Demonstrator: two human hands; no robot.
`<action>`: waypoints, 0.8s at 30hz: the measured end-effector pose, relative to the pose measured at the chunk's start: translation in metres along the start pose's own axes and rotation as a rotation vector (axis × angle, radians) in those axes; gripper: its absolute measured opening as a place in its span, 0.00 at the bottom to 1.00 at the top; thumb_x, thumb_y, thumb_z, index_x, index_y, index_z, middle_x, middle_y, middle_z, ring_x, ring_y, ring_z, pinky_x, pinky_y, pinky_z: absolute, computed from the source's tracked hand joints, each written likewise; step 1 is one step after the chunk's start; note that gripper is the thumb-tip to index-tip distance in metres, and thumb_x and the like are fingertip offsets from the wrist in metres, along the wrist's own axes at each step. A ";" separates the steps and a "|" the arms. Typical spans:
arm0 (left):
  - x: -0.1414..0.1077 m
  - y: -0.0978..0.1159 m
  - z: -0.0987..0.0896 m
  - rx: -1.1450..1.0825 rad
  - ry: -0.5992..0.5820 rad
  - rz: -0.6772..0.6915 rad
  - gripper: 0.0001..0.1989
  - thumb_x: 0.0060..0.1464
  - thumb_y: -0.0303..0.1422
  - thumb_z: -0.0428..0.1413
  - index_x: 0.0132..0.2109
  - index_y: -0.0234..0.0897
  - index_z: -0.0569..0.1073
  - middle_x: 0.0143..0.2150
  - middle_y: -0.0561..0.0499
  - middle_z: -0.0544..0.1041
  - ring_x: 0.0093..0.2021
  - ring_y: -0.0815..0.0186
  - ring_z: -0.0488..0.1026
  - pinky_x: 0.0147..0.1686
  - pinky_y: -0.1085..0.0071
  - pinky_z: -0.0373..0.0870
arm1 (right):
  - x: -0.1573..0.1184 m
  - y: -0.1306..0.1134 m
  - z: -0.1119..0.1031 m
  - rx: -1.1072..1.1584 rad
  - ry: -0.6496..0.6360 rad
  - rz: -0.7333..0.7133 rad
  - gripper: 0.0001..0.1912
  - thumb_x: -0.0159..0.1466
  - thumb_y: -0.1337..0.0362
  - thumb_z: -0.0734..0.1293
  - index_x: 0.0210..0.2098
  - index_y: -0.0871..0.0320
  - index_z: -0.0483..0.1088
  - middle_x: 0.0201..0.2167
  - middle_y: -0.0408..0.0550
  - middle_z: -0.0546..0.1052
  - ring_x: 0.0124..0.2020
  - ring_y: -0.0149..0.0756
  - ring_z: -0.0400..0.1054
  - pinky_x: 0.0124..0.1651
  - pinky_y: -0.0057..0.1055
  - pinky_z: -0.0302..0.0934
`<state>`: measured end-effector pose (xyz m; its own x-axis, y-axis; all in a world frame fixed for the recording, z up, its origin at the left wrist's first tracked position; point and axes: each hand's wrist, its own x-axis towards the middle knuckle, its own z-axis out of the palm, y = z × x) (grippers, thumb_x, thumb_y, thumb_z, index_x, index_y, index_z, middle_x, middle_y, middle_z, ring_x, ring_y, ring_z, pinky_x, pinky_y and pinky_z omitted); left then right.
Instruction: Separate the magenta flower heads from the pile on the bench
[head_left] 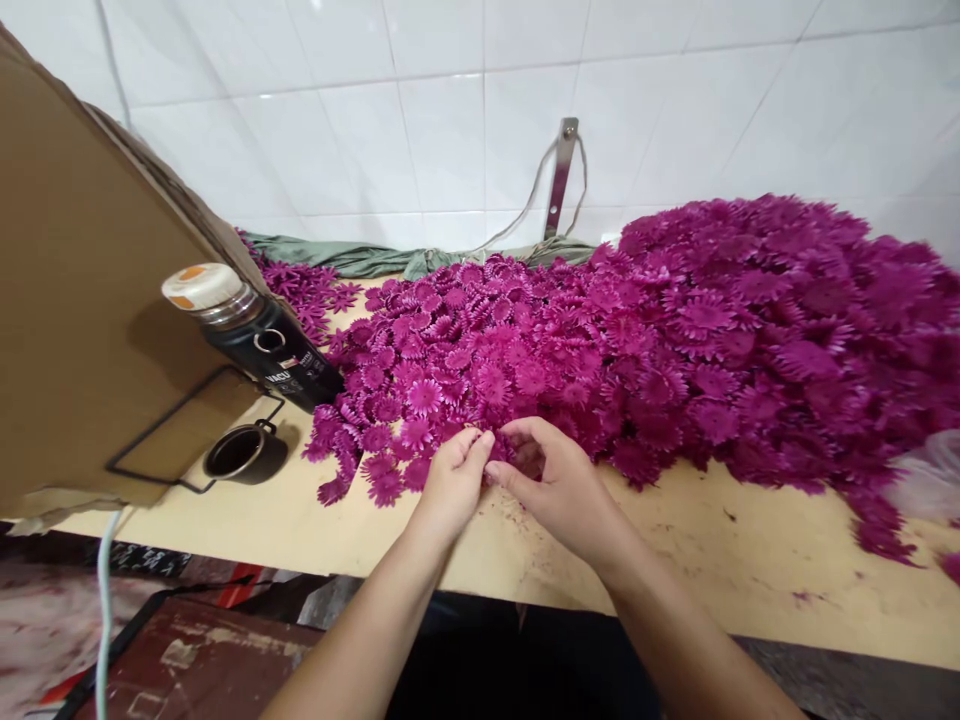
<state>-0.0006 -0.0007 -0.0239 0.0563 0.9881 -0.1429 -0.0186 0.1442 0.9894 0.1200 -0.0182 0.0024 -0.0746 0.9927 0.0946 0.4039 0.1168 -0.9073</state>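
Note:
My left hand [455, 478] pinches with thumb and forefinger at the front edge of a heap of magenta artificial flowers [525, 340]. Facing it, my right hand [559, 482] has its fingers curled, its thumb tip close to the left fingertips. Magenta shows between the two hands, but I cannot make out whether it is a held piece or the heap behind. The flowers have many pointed petals and lie loosely over one another. Small dark crumbs [517, 515] dot the tabletop below my hands.
At left, a dark vacuum flask [274, 350] with a white cap leans by a cardboard box [97, 300]. A dark cup [246, 455] sits in a wire holder. Green cloth [337, 255] lies along the tiled wall, below a metal bracket [561, 180]. The wooden table [675, 540] ends near my forearms.

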 end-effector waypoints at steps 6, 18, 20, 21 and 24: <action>0.007 0.004 0.002 -0.050 -0.037 -0.023 0.24 0.42 0.54 0.55 0.22 0.37 0.62 0.17 0.59 0.58 0.19 0.74 0.55 0.22 0.75 0.54 | -0.001 0.000 0.003 -0.070 0.076 -0.079 0.15 0.55 0.71 0.64 0.43 0.57 0.67 0.39 0.50 0.73 0.38 0.38 0.69 0.41 0.36 0.65; -0.015 0.010 -0.003 0.128 -0.073 0.140 0.10 0.48 0.39 0.56 0.28 0.37 0.68 0.25 0.54 0.68 0.30 0.66 0.67 0.35 0.71 0.64 | 0.022 0.007 -0.020 -0.283 0.375 -0.156 0.06 0.60 0.65 0.60 0.28 0.56 0.68 0.23 0.45 0.74 0.25 0.36 0.69 0.31 0.32 0.62; -0.019 0.011 -0.007 0.126 -0.057 0.132 0.10 0.48 0.38 0.56 0.28 0.37 0.68 0.25 0.54 0.68 0.30 0.66 0.66 0.34 0.71 0.64 | 0.035 0.012 -0.039 -0.270 0.549 -0.082 0.08 0.61 0.63 0.59 0.31 0.58 0.68 0.23 0.47 0.74 0.24 0.38 0.69 0.31 0.35 0.64; -0.020 0.010 -0.008 0.113 -0.055 0.109 0.10 0.48 0.39 0.56 0.29 0.36 0.68 0.25 0.54 0.67 0.28 0.67 0.65 0.33 0.71 0.64 | 0.041 0.014 -0.048 -0.281 0.609 -0.063 0.08 0.60 0.63 0.59 0.33 0.59 0.68 0.24 0.48 0.74 0.26 0.39 0.70 0.33 0.38 0.65; -0.018 0.007 -0.012 0.042 -0.021 0.055 0.13 0.46 0.41 0.57 0.26 0.36 0.66 0.21 0.57 0.64 0.22 0.71 0.59 0.25 0.74 0.59 | 0.046 0.014 -0.061 -0.432 0.611 -0.163 0.14 0.56 0.65 0.64 0.43 0.60 0.69 0.42 0.59 0.73 0.44 0.48 0.68 0.46 0.47 0.62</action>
<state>-0.0138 -0.0172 -0.0146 0.0774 0.9931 -0.0886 0.0196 0.0873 0.9960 0.1779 0.0306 0.0190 0.3033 0.7872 0.5370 0.7608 0.1394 -0.6339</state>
